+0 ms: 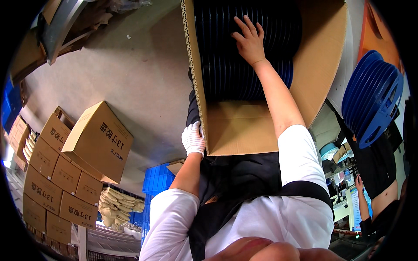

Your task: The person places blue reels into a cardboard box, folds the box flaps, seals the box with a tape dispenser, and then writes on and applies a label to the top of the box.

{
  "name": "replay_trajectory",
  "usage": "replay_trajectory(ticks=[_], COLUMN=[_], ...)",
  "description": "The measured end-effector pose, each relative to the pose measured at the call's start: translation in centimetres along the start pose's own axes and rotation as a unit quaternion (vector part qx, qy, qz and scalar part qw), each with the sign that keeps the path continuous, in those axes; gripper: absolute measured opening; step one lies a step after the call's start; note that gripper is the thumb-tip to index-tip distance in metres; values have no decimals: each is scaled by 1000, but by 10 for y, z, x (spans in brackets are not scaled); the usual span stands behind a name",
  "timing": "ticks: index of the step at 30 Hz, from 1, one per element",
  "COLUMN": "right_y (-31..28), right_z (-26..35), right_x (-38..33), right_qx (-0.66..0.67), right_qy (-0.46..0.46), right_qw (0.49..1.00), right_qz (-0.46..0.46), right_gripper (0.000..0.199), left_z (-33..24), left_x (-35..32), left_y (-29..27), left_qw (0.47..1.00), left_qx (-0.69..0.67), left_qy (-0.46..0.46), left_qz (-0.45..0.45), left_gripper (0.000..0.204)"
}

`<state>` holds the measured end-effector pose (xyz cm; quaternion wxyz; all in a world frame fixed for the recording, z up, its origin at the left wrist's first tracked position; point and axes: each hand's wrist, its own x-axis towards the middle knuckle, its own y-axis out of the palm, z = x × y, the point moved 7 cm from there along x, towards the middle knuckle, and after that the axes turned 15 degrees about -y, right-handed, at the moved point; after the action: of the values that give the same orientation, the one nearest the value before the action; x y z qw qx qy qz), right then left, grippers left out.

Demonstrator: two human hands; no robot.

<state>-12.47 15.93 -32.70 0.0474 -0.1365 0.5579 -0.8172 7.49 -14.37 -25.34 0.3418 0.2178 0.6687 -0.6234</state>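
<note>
A large open cardboard box sits in front of me, against my black apron. Inside it lie rows of dark blue plastic reels, packed on edge. My left hand, in a white glove, grips the box's left wall at its near corner. My right hand is bare and reaches deep into the box. It rests flat on top of the reels with the fingers spread, and I see nothing held in it.
Another person in black stands at the right, carrying a stack of blue reels. Sealed cardboard boxes are stacked at the left, with blue crates and piles of flat cardboard behind them. The floor is grey.
</note>
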Motion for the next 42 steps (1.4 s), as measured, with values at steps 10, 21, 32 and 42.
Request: replay_trajectory(ticks=[10, 21, 32, 42], right_y=[3, 10, 18, 17], right_z=[8, 19, 34, 48], right_x=[10, 18, 40, 51], right_qx=[18, 9, 14, 34], right_qy=[63, 11, 34, 50], right_qw=[998, 1000, 999, 998], right_qz=[-4, -19, -39, -22], right_gripper=[15, 19, 22, 19], left_z=[-2, 0, -2, -2], left_x=[-1, 0, -1, 1], left_y=[-2, 1, -1, -8], left_qw=[1000, 1000, 1000, 1000], left_qx=[-4, -6, -14, -8], left_qy=[-4, 2, 10, 16], left_qz=[9, 3, -9, -14], left_gripper=[19, 20, 18, 20])
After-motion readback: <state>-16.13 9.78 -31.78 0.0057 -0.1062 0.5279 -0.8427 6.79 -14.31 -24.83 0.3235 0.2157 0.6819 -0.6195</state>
